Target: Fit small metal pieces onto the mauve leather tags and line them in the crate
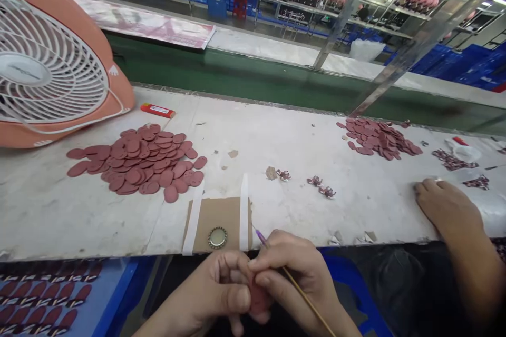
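My left hand [217, 289] is closed on a dark red oval piece [259, 297], held low in front of the table edge. My right hand [294, 268] meets it there, thumb and fingertips touching the same piece. Tucked in the right hand is a fine paintbrush [306, 297] with a gold-coloured handle and a purple section near its thin tip, which points up and left. Fingers partly cover the oval piece. Just beyond my hands, a bottle cap [217, 237] lies on a cardboard square [213, 216] fixed with white tape strips.
A heap of red oval pieces [138, 160] lies left, another heap [381, 138] right. Small dark red clusters [326, 191] sit mid-table. An orange fan [59, 58] stands at left, above a blue tray [106, 300] of rowed pieces. Another person's hand [450, 210] rests at right.
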Motion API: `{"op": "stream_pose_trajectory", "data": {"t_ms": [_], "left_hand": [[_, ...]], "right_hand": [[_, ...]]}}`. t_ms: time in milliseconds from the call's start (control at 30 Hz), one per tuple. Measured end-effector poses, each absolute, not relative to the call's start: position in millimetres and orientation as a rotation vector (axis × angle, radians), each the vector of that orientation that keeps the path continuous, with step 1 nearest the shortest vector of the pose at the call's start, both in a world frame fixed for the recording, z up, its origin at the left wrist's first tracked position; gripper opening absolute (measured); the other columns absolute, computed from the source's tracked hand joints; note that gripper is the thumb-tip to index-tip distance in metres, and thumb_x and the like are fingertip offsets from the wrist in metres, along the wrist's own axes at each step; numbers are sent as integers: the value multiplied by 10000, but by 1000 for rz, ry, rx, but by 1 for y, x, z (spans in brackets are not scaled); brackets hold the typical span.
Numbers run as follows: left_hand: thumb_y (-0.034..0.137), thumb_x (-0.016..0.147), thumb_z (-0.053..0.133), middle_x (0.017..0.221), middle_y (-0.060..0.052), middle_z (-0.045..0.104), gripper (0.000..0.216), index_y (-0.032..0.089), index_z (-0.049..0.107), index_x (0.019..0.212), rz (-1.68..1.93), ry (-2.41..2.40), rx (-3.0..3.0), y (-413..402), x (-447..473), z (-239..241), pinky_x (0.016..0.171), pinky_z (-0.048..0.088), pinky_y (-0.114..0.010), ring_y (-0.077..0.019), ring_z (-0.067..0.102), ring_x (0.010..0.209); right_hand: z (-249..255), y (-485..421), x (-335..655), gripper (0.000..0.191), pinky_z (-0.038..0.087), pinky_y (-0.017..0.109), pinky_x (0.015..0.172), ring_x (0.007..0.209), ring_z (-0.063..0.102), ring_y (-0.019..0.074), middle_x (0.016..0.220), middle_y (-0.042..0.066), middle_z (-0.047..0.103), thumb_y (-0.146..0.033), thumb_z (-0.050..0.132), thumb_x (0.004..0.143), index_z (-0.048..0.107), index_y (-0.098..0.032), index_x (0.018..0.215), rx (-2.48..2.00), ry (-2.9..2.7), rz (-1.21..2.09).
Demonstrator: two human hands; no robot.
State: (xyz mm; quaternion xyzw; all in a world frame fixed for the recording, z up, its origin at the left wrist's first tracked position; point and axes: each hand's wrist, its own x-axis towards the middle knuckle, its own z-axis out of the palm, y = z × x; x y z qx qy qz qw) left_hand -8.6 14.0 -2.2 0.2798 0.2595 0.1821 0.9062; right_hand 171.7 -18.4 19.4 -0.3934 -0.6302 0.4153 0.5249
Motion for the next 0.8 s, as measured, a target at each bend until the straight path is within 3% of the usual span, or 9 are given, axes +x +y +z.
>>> {"op": "stream_pose_trajectory", "data": {"t_ms": [133,233,367,433,533,800], "left_hand": [[416,564,914,608,-2,645,366,142,714,699,413,498,401,3,-9,-15,398,408,-79,-71,615,527],[392,554,924,620,0,655,408,159,755,844,473,516,342,-1,-20,-17,394,423,-81,-63,589,507],[438,572,913,645,-8,678,411,185,771,863,547,600,311,0,-42,-11,389,435,-103,-43,529,451],[472,572,903,639,-4,668,395,177,763,793,640,653,319,0,-54,-9,382,435,-115,-43,512,440],[474,531,918,686,-7,686,406,186,755,764,774,773,321,0,-68,-8,401,464,-133,-94,614,539],[440,482,947,666,-18,740,411,202,786,777,832,928,271,4,-75,-3,446,487,-148,-112,646,540]], "right_hand": [[15,-17,164,177,474,229,744,753,605,122,811,1,674,-190,636,978,705,-265,1123,-894,-1610,1029],[12,-16,158,302,502,219,728,778,626,124,902,13,670,-202,665,962,649,-271,1256,-942,-1543,1017],[5,-15,155,327,517,230,700,711,620,111,905,13,676,-239,514,1055,550,-261,1379,-1022,-1469,913],[0,-14,153,289,501,243,658,680,610,124,804,9,662,-311,443,1091,598,-234,1323,-1025,-1525,808],[-6,-10,146,321,484,245,616,694,615,140,808,26,657,-406,418,1094,665,-210,1157,-1043,-1601,679],[-14,3,128,251,465,217,609,660,601,129,795,10,651,-275,426,1080,637,-184,979,-1150,-1698,579]]}}
